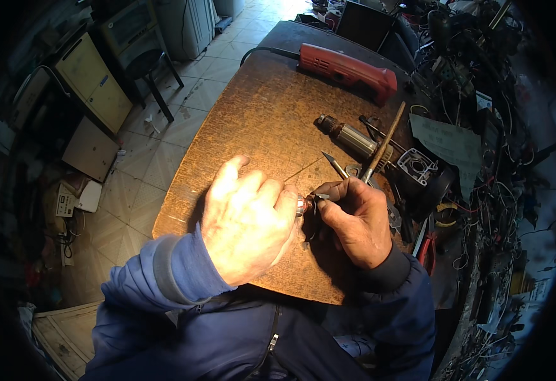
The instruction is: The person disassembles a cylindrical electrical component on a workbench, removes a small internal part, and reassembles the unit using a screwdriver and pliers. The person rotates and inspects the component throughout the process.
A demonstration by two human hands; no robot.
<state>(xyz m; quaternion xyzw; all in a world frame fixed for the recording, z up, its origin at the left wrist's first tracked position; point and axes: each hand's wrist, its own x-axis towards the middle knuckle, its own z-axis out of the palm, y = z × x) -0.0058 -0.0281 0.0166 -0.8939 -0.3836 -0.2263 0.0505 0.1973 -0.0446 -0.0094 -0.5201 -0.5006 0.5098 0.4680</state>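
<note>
The left hand [249,216] encloses a small coppery cylinder [301,205] near the near edge of the brown wooden table [246,111], the right hand [359,219] pinching a small dark piece [320,197] beside it, while rightward a brown wooden stick [390,133] crosses the silver cylindrical armature [354,139].

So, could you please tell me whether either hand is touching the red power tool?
No, the red power tool lies toward the far end of the tabletop, apart from the left hand and the right hand.
</note>
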